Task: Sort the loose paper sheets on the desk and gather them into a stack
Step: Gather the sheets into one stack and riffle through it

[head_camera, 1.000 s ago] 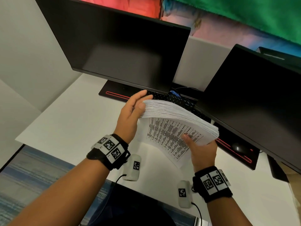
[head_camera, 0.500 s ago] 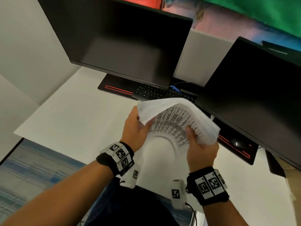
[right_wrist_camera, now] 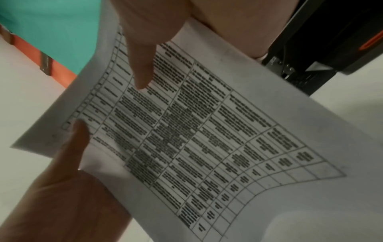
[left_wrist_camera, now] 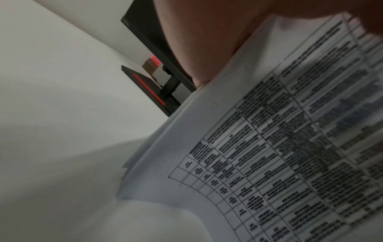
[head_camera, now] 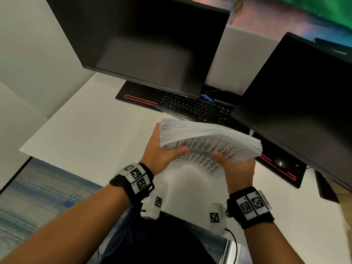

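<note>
A thick stack of printed paper sheets [head_camera: 207, 140] is held in the air above the white desk [head_camera: 85, 134], its near face showing a table of text. My left hand [head_camera: 162, 151] grips the stack's left edge, thumb on the printed face. My right hand [head_camera: 236, 166] grips the lower right side, thumb lying on the print. The left wrist view shows the printed sheet [left_wrist_camera: 279, 155] close up under my palm. In the right wrist view the same sheet [right_wrist_camera: 196, 139] fills the frame with both thumbs resting on it.
Two dark monitors [head_camera: 144, 40] [head_camera: 304, 96] stand behind the stack. A black keyboard [head_camera: 198, 107] on a red-trimmed black mat [head_camera: 137, 96] lies under them, with a mouse [head_camera: 281, 161] at the right. Patterned carpet [head_camera: 28, 202] shows beyond the desk's near-left edge.
The stack has tipped and come lower and nearer to me. My left hand shifted from the top edge to grip the left side, thumb on the printed face. My right hand kept its hold.
</note>
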Motion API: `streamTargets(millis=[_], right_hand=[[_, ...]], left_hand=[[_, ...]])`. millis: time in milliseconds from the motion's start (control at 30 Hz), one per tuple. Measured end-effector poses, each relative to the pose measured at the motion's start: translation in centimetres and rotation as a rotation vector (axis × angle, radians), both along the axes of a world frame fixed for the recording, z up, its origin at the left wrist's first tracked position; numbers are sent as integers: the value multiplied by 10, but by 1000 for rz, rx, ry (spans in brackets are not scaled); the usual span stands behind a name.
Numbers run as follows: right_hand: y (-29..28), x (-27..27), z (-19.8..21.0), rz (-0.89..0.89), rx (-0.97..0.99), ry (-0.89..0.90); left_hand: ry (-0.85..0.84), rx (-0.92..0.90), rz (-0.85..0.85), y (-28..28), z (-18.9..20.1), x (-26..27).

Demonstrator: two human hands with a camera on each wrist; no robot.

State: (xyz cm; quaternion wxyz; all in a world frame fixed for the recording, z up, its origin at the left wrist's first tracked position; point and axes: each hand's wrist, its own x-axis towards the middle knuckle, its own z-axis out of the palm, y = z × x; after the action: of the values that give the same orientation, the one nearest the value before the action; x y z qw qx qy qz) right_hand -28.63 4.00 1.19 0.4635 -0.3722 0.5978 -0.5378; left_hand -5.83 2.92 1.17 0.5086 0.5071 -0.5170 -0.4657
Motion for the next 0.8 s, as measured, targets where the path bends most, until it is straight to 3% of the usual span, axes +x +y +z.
streamTargets(millis=[233, 500, 633, 800], right_hand=[[-8, -2, 6, 40, -8, -45], [0, -3, 6, -29, -27, -50], [2, 3, -10, -17, 95, 23], [-21, 1, -3, 56, 39, 168]], left_hand=[[-1, 28, 9, -14, 3, -1], [-278, -19, 95, -17, -7, -5], [-276, 99, 34, -10, -29, -7], [-365, 161, 101, -27, -16, 8]])
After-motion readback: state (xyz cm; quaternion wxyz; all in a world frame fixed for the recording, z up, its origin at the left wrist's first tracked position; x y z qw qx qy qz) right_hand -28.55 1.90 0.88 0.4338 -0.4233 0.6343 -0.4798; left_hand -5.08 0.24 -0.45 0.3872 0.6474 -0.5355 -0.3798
